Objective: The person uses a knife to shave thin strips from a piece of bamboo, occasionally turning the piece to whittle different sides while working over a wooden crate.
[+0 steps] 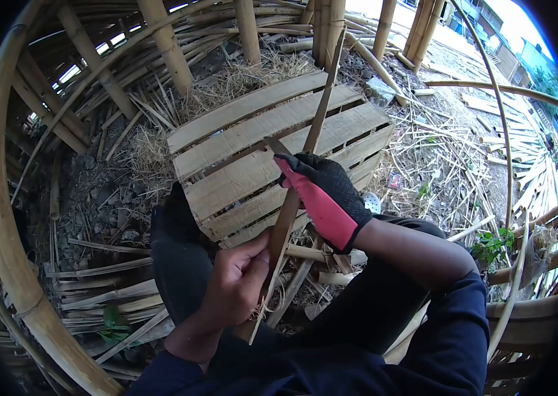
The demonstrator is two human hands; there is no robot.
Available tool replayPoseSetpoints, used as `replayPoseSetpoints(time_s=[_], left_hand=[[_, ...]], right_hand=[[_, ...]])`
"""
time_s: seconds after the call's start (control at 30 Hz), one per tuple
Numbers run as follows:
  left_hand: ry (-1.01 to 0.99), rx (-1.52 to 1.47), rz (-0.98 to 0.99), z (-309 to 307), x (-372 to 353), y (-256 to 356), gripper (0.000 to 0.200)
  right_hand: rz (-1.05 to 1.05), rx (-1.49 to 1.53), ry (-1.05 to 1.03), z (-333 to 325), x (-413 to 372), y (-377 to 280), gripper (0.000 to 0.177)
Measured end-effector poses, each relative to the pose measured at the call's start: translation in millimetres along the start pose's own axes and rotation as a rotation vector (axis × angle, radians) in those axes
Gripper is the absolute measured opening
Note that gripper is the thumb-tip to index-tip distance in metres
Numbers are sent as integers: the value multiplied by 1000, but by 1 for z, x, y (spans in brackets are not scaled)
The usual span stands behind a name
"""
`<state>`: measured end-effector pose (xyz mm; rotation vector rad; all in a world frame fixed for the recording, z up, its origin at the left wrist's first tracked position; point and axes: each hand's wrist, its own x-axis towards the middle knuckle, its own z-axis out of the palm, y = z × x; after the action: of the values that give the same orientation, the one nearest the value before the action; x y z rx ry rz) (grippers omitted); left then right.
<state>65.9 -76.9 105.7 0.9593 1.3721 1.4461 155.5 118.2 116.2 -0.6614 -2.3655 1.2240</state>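
A long bamboo strip runs slantwise from the top of the view down to my lap. My bare left hand is closed on its lower part, thumb pressed against the strip. My right hand, in a pink and black glove, is closed around a knife, whose short flat blade sticks out at the upper left; its handle is hidden in the glove. The gloved hand also lies across the strip's middle. Thin curled shavings hang by the strip's lower end. Beneath the hands stands a slatted wooden platform.
Bamboo posts stand behind the platform. A thick bamboo pole curves up the left side. Split bamboo pieces lie at the left, and more litter the ground at the right. My bent legs flank the work.
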Motion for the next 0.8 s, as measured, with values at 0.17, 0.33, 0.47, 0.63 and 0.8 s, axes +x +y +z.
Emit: replayPoseSetpoints(time_s=[0.17, 0.33, 0.47, 0.63, 0.8], left_hand=[[-22, 49, 93, 5, 13, -14, 44], [-27, 71, -69, 1, 30, -29, 51], [56, 393, 67, -22, 49, -56, 41], [95, 541, 440, -27, 59, -35, 19], [94, 812, 564, -19, 65, 29, 34]], right_hand=[[-44, 67, 41, -21, 10, -10, 30], [-179, -283, 101, -47, 54, 26, 28], [81, -766, 111, -86, 87, 57, 24], [-83, -995, 294, -117, 94, 86, 18], [-250, -998, 187, -125, 95, 98, 20]])
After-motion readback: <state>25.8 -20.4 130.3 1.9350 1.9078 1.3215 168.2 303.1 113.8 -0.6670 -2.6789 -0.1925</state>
